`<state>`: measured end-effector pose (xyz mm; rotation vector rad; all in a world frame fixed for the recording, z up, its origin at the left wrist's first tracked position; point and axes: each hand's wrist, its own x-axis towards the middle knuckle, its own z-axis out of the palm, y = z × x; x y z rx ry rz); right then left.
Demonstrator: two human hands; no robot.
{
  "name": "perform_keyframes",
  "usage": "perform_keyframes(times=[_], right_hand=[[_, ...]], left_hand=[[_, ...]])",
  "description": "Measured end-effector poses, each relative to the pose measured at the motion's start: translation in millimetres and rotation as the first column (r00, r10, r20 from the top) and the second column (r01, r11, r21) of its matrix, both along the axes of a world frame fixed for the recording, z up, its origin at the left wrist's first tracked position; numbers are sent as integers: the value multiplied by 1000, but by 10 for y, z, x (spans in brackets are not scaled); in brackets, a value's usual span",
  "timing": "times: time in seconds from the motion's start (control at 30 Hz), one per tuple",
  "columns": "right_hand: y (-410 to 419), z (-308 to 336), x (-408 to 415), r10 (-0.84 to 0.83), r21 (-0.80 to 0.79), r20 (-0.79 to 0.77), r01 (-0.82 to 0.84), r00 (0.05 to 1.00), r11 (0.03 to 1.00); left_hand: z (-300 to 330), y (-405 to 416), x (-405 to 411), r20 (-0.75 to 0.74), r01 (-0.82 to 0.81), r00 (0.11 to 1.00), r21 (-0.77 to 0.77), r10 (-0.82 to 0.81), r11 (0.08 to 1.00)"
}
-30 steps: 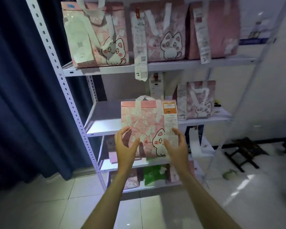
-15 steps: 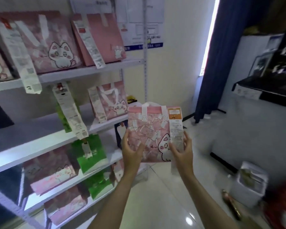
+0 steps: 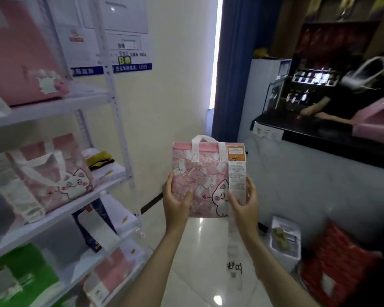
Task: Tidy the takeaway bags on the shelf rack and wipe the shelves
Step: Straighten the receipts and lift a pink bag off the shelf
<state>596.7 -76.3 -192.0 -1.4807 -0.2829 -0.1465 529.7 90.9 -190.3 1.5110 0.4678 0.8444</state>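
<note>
Head cam is pointed at a pale wall with posters [image 3: 111, 38] up at 11 o'clock, a white shelf rack [image 3: 114, 100] filling everything from 8 to 10 o'clock, and a blue curtain [image 3: 233, 63] at about 1 o'clock. Rack shelves carry a pink bag with a cat print [image 3: 53, 173] on the middle level, a plain pink one [image 3: 16, 58] higher up, green bags [image 3: 24, 273] down low, plus a yellow and black cloth-looking thing [image 3: 100, 159] at the shelf end. Over at 2 to 3 o'clock there's a dark counter [image 3: 319, 134] with another pink bag [image 3: 372, 125] on it, pretty blurry. White glossy floor tiles [image 3: 200, 262] below, with a red bag [image 3: 339, 267] and a small white bin [image 3: 284, 240] sitting at 4 o'clock. Dead center, the pink takeaway bag [image 3: 200, 180] is held upright in mid air, off the rack, with a long receipt [image 3: 237, 189] hanging down its right edge. Left hand [image 3: 175, 202] grips the lower left corner, thumb on the front, fingers wrapped behind. Right hand [image 3: 245, 204] clamps the lower right edge the same way, thumb pressing on the receipt. Both forearms reach up from 6 o'clock.
</note>
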Motion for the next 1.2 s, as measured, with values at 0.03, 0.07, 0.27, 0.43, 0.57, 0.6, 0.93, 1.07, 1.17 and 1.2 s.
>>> perform_keyframes(times=[0.03,0.07,0.27,0.43,0.57,0.6,0.93,1.07,1.17,1.2], right_hand=[[-5,14,135,-20,5,1,20,1000,1000],[-10,17,276,-44,7,1,44,999,999],[-85,-52,1133,-151,24,-68,153,986,988],[-256,-147,1965,-201,39,-79,205,976,978],[-502,-213,2775,-247,41,-84,251,965,967],[-579,-210,2981,-254,43,-88,259,963,965],[-1200,126,4796,-275,98,-36,277,961,956],[-1327,194,5365,-305,96,-21,305,952,947],[-1375,198,5770,-319,98,-20,319,948,943],[-1385,204,5899,-323,100,-21,323,946,941]], left_hand=[[-12,14,161,1,18,1000,-7,-18,1000],[-16,22,321,1,35,999,-4,-35,999],[-32,8,1256,-24,107,994,-32,-108,994],[-27,-159,2147,-11,149,989,-35,-149,988],[-42,-355,2974,25,181,983,-78,-179,980],[-31,-427,3189,21,191,982,-88,-190,978],[350,-1034,5079,93,226,973,-219,-211,949],[431,-1145,5723,100,244,969,-222,-227,944],[452,-1172,6205,109,259,964,-208,-241,943],[451,-1178,6365,105,265,963,-204,-249,942]])
